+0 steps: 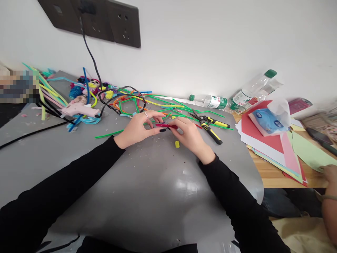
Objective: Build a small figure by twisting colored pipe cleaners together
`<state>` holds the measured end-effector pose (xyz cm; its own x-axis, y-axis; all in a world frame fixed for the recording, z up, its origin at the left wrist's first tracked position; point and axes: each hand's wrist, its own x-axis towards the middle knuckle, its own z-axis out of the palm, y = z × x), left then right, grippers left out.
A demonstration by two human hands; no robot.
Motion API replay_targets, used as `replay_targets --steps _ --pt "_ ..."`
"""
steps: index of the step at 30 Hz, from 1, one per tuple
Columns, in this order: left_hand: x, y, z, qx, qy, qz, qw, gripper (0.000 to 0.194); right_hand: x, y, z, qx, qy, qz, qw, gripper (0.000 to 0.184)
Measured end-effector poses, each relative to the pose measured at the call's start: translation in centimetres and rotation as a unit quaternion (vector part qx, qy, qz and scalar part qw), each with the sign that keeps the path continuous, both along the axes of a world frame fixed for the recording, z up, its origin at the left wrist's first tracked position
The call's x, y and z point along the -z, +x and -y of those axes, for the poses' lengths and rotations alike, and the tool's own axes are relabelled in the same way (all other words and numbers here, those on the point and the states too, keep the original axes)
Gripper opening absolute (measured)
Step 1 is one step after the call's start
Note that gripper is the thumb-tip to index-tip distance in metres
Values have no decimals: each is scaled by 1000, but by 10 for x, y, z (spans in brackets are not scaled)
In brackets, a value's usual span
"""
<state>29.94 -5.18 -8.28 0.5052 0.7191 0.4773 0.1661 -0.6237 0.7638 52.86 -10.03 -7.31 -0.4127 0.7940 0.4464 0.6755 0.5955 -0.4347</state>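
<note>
Between thumb and fingers, my right hand (189, 135) pinches a short magenta-red piece (162, 125), which looks like a bent pipe cleaner. My left hand (139, 128) is at the other end of this piece, with thumb and fingers apart; the thumb lies just below it, and I cannot tell whether they touch. A small yellow piece (177, 144) lies on the grey table (158, 196) below the hands. Beyond them are scattered green pipe cleaners (107, 134). Pliers with black and yellow handles (207, 128) lie right of my right hand.
A pink glue gun (81, 108) with a black cable and bundled pipe cleaners (50, 88) sit left. Plastic bottles (214, 102) lie along the wall. On the right are coloured paper (259, 140), a tissue pack (268, 121) and another person's hand (330, 173).
</note>
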Motion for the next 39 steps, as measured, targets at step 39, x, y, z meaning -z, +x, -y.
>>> replay_targets --steps 39 --pt "-1 -3 -14 -48 -344 140 927 55 3 2 0 32 -32 -1 999 12"
